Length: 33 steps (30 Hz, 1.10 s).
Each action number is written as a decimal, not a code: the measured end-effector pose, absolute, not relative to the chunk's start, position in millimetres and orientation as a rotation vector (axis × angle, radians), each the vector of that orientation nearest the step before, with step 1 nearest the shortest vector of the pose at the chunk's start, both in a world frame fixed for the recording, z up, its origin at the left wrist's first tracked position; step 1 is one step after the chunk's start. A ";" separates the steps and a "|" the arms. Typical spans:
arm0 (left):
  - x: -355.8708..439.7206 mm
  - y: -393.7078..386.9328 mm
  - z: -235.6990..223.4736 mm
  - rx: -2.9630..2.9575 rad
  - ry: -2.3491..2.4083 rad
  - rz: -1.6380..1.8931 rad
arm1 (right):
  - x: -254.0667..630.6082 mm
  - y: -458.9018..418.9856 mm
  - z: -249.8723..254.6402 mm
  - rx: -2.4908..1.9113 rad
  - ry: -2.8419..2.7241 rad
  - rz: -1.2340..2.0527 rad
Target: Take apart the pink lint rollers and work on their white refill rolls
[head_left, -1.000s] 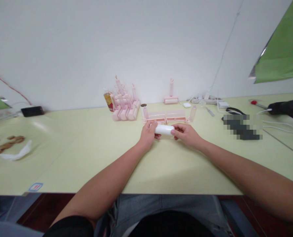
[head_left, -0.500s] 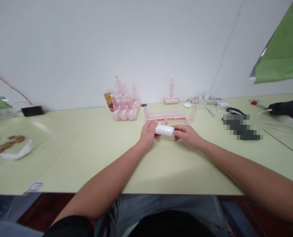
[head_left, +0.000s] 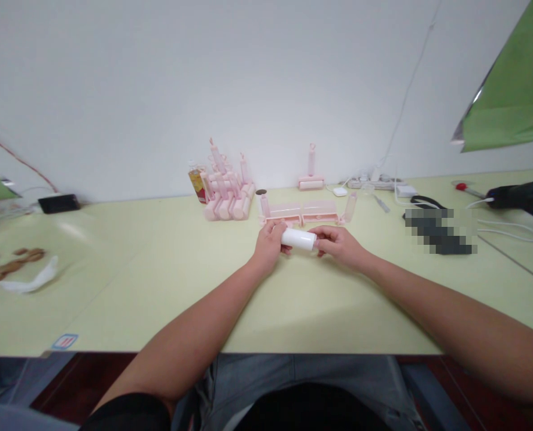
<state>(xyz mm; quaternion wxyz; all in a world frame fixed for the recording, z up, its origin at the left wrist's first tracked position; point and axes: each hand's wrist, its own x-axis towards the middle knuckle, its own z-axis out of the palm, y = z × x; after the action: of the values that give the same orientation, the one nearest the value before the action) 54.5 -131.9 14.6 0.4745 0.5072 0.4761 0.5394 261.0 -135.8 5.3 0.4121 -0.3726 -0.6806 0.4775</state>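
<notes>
A white lint roller refill roll point(head_left: 299, 239) lies sideways between my hands, just above the table. My left hand point(head_left: 268, 244) is wrapped round its left end. At the right end, my right hand point(head_left: 339, 244) pinches the roll's edge with thumb and fingers; the fingertips are partly hidden. Right behind my hands sit an opened pink roller cover point(head_left: 320, 209) and its other half point(head_left: 285, 211), both with short pink handles at their sides. A white tube with a dark end point(head_left: 261, 200) stands by the left handle.
Assembled pink lint rollers point(head_left: 225, 191) are stacked at the back left beside a yellow bottle point(head_left: 198, 184). One more roller point(head_left: 311, 173) leans on the wall. A power strip point(head_left: 374, 181), cables and a black glue gun point(head_left: 517, 194) lie right; a black phone point(head_left: 60, 203) lies left.
Almost nothing differs. Both hands keep their hold on the white roll, and the view has shifted very slightly.
</notes>
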 end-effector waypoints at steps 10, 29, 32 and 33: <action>54.9 -131.8 14.2 1.278 1.171 1.313 | 258.4 -134.7 2.5 -0.898 -1.624 1.250; 54.9 -133.3 16.4 1.254 1.180 1.322 | 257.1 -135.1 0.9 -0.882 -1.569 1.262; 54.9 -133.7 16.7 1.264 1.173 1.326 | 257.2 -134.7 1.1 -0.874 -1.571 1.270; 54.9 -133.7 16.6 1.263 1.171 1.327 | 257.2 -134.7 1.5 -0.873 -1.573 1.270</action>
<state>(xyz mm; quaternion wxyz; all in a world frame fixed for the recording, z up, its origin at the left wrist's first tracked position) 54.9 -133.7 16.6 0.4649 0.5144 0.4768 0.5403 257.2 -134.7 1.5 0.4529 -0.3533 -0.6370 0.5141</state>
